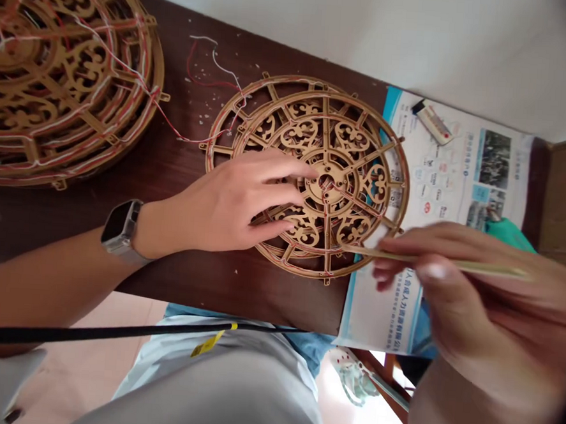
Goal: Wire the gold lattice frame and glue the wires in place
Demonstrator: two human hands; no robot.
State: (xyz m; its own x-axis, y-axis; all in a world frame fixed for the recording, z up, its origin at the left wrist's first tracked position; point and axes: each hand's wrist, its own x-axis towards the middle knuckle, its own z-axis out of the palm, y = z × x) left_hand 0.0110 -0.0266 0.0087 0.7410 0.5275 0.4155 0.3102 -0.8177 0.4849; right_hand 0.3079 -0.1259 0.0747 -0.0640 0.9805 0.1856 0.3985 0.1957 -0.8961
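Note:
Two round gold openwork frames (328,273) overlap on the dark table, with red and white wires along their rings. My left hand (245,200), a watch on its wrist, rests over the left part of the frames with fingers spread. Between the thumb and fingers of my right hand (469,300) is a thin gold-coloured stick (471,267). The stick's tip meets the lower right part of the frames in view; whether it touches them I cannot tell. A loose red and white wire pair (229,74) runs out from the frames' left side.
A stack of similar gold frames (90,120) stands at the upper left of the dark table (170,167). Printed paper (372,313) lies at the right, bearing a small white and black object (432,122). Behind is a pale wall; a black cord (112,334) crosses below.

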